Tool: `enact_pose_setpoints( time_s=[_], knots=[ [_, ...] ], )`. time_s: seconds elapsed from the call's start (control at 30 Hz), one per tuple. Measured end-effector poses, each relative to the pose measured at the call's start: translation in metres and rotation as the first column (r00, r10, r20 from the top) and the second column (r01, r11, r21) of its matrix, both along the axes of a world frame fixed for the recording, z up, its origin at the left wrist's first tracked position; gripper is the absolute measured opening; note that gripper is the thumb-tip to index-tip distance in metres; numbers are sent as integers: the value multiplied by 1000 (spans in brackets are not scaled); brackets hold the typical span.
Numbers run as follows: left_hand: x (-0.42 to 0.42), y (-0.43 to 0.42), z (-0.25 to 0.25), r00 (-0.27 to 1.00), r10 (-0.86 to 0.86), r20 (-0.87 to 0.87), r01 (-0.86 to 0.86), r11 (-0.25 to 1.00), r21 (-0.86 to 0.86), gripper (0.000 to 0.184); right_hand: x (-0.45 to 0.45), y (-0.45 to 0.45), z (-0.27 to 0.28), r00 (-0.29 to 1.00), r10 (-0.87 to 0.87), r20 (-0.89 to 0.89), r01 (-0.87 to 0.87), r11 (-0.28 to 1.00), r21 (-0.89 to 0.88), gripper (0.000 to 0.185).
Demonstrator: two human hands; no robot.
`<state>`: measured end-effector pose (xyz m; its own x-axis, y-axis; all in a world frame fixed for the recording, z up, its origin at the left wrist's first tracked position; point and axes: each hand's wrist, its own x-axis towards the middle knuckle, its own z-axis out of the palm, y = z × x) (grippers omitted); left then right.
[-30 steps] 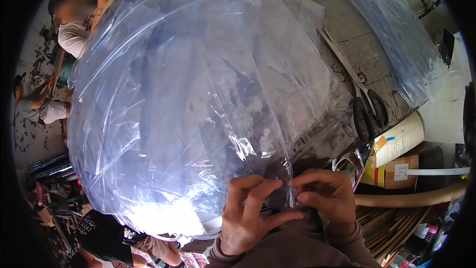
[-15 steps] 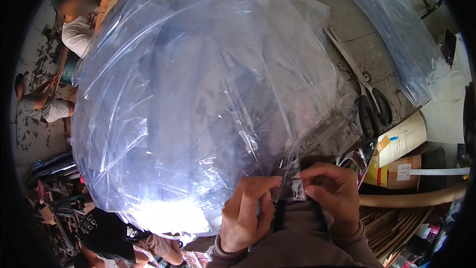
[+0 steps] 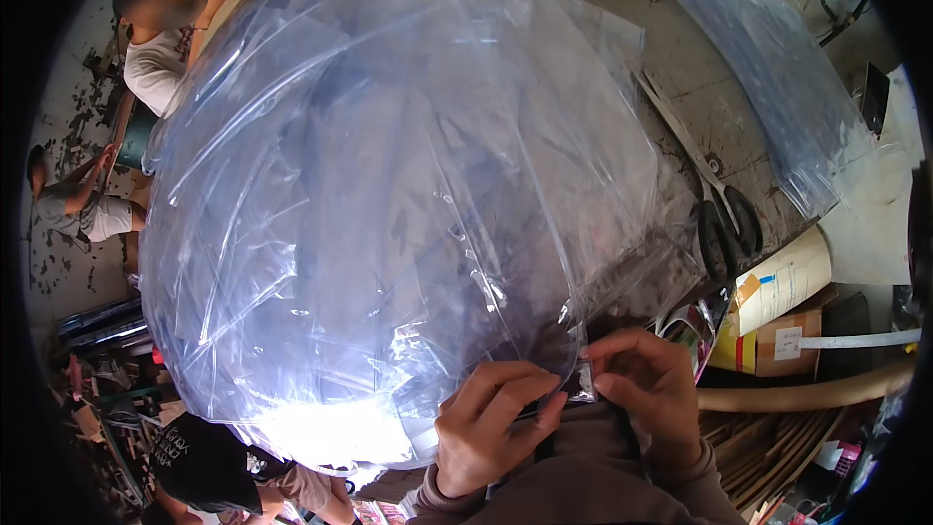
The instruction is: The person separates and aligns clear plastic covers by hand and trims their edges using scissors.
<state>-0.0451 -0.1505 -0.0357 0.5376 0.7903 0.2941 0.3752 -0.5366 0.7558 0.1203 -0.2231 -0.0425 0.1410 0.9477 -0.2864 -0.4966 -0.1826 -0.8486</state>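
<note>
A wide heap of clear plastic sheets [image 3: 389, 185] covers most of the table in front of me. At its near edge, close to my body, my left hand [image 3: 494, 423] pinches the rim of a clear sheet between thumb and fingers. Just to the right, my right hand [image 3: 649, 384] is closed on a small shiny corner of clear plastic [image 3: 584, 381]. The hands are a short way apart. Beyond my right hand, large black-handled scissors [image 3: 714, 194] lie on the table with their blades pointing away from me.
A folded stack of clear sheeting [image 3: 768, 78] lies at the far right of the table [image 3: 671, 39]. Right of me are a paper roll [image 3: 785, 277], a cardboard box [image 3: 789, 340] and wooden strips [image 3: 768, 447]. Other people, one in a black shirt [image 3: 199, 462], are on the left.
My left thumb and fingers have come closer together on the sheet's rim. The plastic between my hands has shifted, and the small corner at my right hand looks narrower.
</note>
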Motion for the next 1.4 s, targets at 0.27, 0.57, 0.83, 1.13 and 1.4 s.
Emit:
enact_pose_setpoints(
  time_s=[0.27, 0.57, 0.83, 1.13, 1.4],
  knots=[
    [14, -4, -2, 997, 44, -59, -38, 993, 110, 26, -3, -2, 0, 990, 23, 141, -19, 1000, -23, 30],
    [6, -8, -15, 987, 160, 14, -160, 972, 173, 21, -10, -2, -4, 957, -32, 288, 24, 999, 31, 34],
    [-2, -12, -25, 952, 241, 188, -215, 965, -147, 11, -11, -2, -4, 963, -65, 261, 60, 998, 24, 34],
    [-4, -10, -16, 957, 230, 175, -183, 952, -247, 11, -12, -1, -4, 969, -64, 237, 62, 998, 17, 31],
    [-4, -1, -10, 988, 53, 148, -38, 994, -101, 15, -14, 0, -5, 963, -92, 253, 87, 996, 32, 30]
  ],
)
